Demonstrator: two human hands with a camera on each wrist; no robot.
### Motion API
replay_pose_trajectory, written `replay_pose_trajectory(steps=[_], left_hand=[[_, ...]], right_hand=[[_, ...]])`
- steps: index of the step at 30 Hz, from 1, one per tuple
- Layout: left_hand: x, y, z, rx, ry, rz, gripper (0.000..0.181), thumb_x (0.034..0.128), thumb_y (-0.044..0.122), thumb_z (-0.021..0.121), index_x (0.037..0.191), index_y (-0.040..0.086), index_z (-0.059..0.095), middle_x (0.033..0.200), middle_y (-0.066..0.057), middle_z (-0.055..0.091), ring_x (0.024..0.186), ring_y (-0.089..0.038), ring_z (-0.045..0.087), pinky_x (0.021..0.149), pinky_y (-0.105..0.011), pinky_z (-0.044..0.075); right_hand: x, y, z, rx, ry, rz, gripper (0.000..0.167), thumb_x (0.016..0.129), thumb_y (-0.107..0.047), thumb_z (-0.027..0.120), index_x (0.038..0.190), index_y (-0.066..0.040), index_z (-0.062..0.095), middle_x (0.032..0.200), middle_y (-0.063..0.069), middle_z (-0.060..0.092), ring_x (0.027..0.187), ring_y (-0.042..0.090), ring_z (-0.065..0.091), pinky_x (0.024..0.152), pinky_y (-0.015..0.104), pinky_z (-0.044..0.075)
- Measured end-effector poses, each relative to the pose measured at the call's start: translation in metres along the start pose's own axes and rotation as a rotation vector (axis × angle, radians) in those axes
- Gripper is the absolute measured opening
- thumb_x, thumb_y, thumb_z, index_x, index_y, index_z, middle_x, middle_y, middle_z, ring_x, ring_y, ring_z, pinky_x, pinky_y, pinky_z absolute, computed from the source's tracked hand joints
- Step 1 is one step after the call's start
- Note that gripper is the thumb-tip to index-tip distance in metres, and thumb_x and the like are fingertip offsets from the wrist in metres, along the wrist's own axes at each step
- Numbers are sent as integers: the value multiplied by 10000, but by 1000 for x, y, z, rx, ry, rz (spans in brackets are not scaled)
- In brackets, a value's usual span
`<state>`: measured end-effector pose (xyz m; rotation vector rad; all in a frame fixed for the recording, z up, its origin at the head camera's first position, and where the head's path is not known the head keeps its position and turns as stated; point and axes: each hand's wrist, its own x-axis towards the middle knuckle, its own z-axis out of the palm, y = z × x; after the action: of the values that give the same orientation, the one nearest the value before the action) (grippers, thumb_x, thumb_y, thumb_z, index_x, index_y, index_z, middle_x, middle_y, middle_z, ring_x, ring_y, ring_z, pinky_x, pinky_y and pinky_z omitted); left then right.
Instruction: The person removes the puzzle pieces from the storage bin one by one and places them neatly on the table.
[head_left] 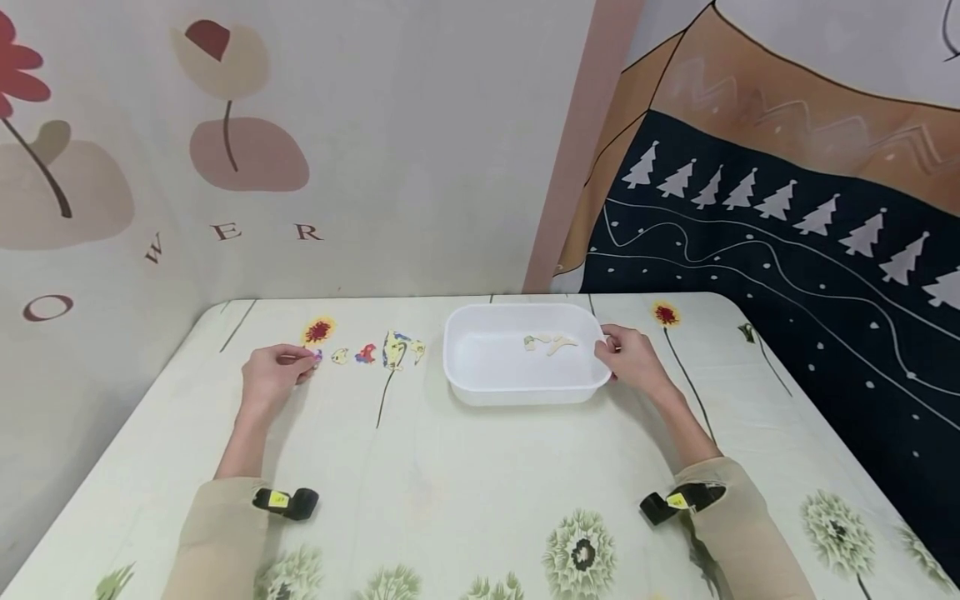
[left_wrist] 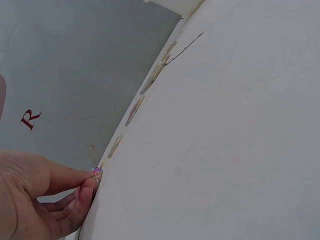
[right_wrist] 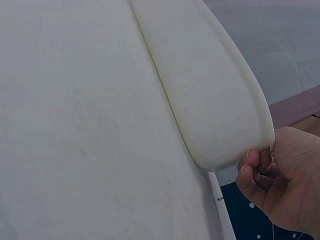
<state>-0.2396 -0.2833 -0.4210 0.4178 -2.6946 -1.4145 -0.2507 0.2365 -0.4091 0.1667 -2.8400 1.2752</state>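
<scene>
My left hand [head_left: 276,377] pinches a small purple-and-pink piece [left_wrist: 97,172] between thumb and fingertips at the table's left. In a row to its right lie a small pale yellow piece [head_left: 340,357], a red-and-blue piece [head_left: 365,354] and a larger yellow-and-blue piece [head_left: 393,350] with a little piece [head_left: 418,351] beside it. They look thin and flat; their exact kind is unclear. A white plastic tub [head_left: 525,396] stands right of the row. My right hand [head_left: 633,358] grips its right rim. Inside the tub are pale, irregular pieces [head_left: 558,343].
A cloth printed with flowers covers the table [head_left: 450,492]. Behind its far edge rises a pale wall [head_left: 420,150] with painted flowers and letters. To the right hangs a dark fabric [head_left: 750,250] with white trees.
</scene>
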Motion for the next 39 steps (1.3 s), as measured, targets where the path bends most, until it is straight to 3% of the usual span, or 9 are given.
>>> replay_pose_trajectory(steps=[9, 16, 24, 28, 32, 39], left_hand=[[4, -6, 2, -8, 46, 34, 266, 988, 91, 645, 1162, -109, 668, 1051, -258, 703, 710, -17, 629, 628, -151, 528], [6, -9, 1, -15, 67, -6, 299, 984, 113, 633, 1207, -85, 652, 1038, -200, 692, 704, 1, 603, 613, -145, 503], [3, -6, 0, -16, 65, -42, 372, 1012, 191, 605, 1295, -50, 602, 1155, -209, 636, 812, -104, 611, 623, -142, 481], [2, -2, 1, -38, 71, -34, 391, 1025, 240, 589, 1312, -25, 598, 1155, -190, 623, 859, -156, 620, 637, -151, 484], [1, 6, 0, -74, 78, -30, 402, 1024, 280, 585, 1317, 5, 603, 1145, -134, 605, 862, -125, 596, 654, -165, 477], [-11, 32, 9, -134, 49, 26, 391, 1021, 269, 600, 1311, 6, 610, 1208, -140, 600, 979, -177, 600, 726, -163, 488]], right_hand=[[1, 2, 1, -2, 3, 9, 421, 968, -90, 529, 1347, 94, 543, 719, 32, 464, 553, 148, 560, 488, 230, 471], [1, 3, 0, 0, 0, 28, 462, 977, -117, 531, 1387, 94, 516, 734, 50, 483, 555, 174, 568, 488, 231, 454], [2, 1, 0, 2, -9, 22, 451, 969, -112, 531, 1370, 94, 528, 740, 52, 485, 560, 174, 569, 491, 230, 460], [2, 1, -1, -2, -6, 23, 442, 967, -112, 533, 1357, 94, 537, 746, 50, 478, 568, 173, 569, 494, 233, 474], [2, 1, 0, -8, -4, 27, 443, 968, -116, 531, 1358, 94, 536, 757, 54, 474, 586, 180, 569, 501, 235, 485], [2, 1, 0, -9, -5, 24, 436, 965, -113, 531, 1347, 96, 542, 756, 56, 473, 583, 183, 563, 498, 234, 481]])
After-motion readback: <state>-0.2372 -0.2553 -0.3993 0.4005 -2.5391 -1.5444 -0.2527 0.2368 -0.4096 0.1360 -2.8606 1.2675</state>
